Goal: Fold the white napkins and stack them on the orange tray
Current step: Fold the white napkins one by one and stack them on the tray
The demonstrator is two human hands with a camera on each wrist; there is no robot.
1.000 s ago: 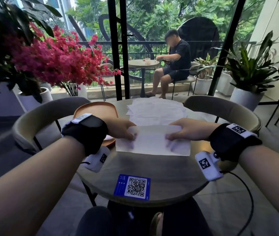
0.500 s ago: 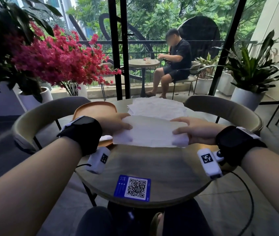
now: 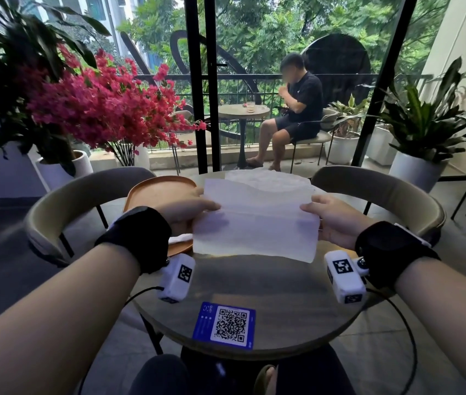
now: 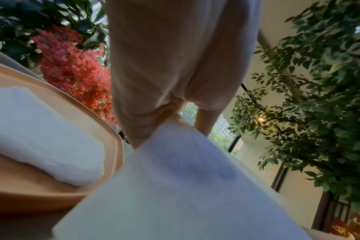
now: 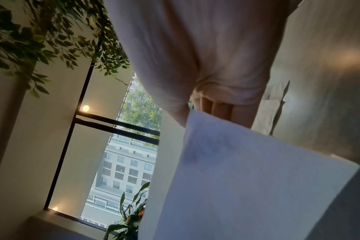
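A white napkin [image 3: 256,220] hangs lifted above the round table [image 3: 254,292], held by both side edges. My left hand [image 3: 197,209] pinches its left edge and my right hand [image 3: 318,213] pinches its right edge. The left wrist view shows the left hand [image 4: 175,116] on the napkin [image 4: 175,186], the right wrist view the right hand [image 5: 197,113] on the napkin [image 5: 247,178]. The orange tray [image 3: 155,192] lies at the table's left, behind my left hand. A folded white napkin [image 4: 41,134] rests on the tray [image 4: 76,105]; only its corner [image 3: 180,238] shows from the head view.
A pile of unfolded napkins [image 3: 269,178] lies at the table's far side behind the held one. A blue QR card [image 3: 224,325] sits near the front edge. Two curved chairs [image 3: 83,201] [image 3: 382,195] flank the table. Potted plants and red flowers [image 3: 98,104] stand beyond.
Both hands have raised the napkin off the table; a second ago it lay flat under my fingers, now it hangs upright between them.
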